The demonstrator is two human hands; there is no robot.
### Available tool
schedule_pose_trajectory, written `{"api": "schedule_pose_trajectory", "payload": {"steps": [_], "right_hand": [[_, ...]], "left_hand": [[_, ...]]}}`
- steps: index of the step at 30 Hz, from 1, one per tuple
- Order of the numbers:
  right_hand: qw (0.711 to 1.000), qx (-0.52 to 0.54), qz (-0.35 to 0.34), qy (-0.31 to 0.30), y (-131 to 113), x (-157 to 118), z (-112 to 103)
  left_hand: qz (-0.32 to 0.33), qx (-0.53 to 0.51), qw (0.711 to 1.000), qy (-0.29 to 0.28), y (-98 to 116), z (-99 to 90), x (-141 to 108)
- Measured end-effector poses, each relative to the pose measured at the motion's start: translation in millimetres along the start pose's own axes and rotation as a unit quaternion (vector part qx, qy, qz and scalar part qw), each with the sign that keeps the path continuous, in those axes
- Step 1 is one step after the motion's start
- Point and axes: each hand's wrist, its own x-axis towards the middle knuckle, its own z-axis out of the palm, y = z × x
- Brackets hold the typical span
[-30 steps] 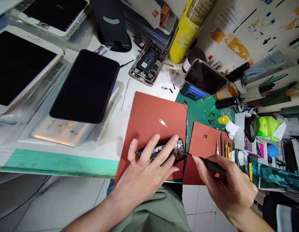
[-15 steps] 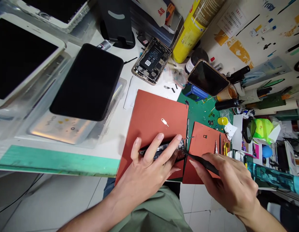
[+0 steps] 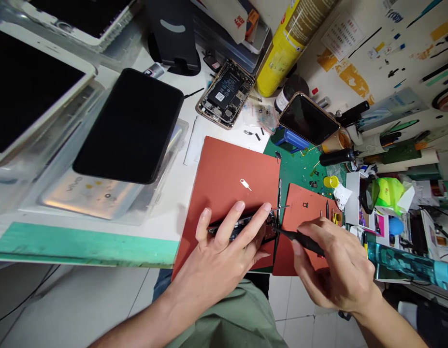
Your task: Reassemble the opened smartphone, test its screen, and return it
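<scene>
Left hand (image 3: 225, 253): we are seeing its fingers lying spread over an opened phone (image 3: 237, 226); whether they are gripping its edges, we cannot tell. Opened phone: sitting beneath that hand on a red mat (image 3: 231, 164), showing inner parts between the fingers. Right hand (image 3: 338, 263), at the phone's 4 o'clock: pinching a slim black tool (image 3: 307, 241), whose tip is pointing at the phone's 3 o'clock end; contact is appearing too small for us to judge. Bright SIM pin (image 3: 246, 184), 12 o'clock: lying on the red mat. Second mat (image 3: 294, 215), 3 o'clock, also red: bearing a small dark tray (image 3: 305, 205). Farther out on the table (image 3: 182, 193), we are listing: a gold-rimmed phone (image 3: 227, 92), 12 o'clock, exposing its battery; an upright phone (image 3: 309, 118), 1 o'clock, tilting above a blue stand (image 3: 294, 139); a black-screened device (image 3: 129, 125), 10 o'clock.
</scene>
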Motion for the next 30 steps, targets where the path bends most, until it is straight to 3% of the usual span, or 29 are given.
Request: {"api": "schedule_pose_trajectory", "payload": {"steps": [30], "right_hand": [[0.999,-0.019,-0.003,-0.025,-0.2,3.0,-1.8]], "left_hand": [[-0.015,-0.016,1.000,0.014,1.4,0.2,0.4]]}}
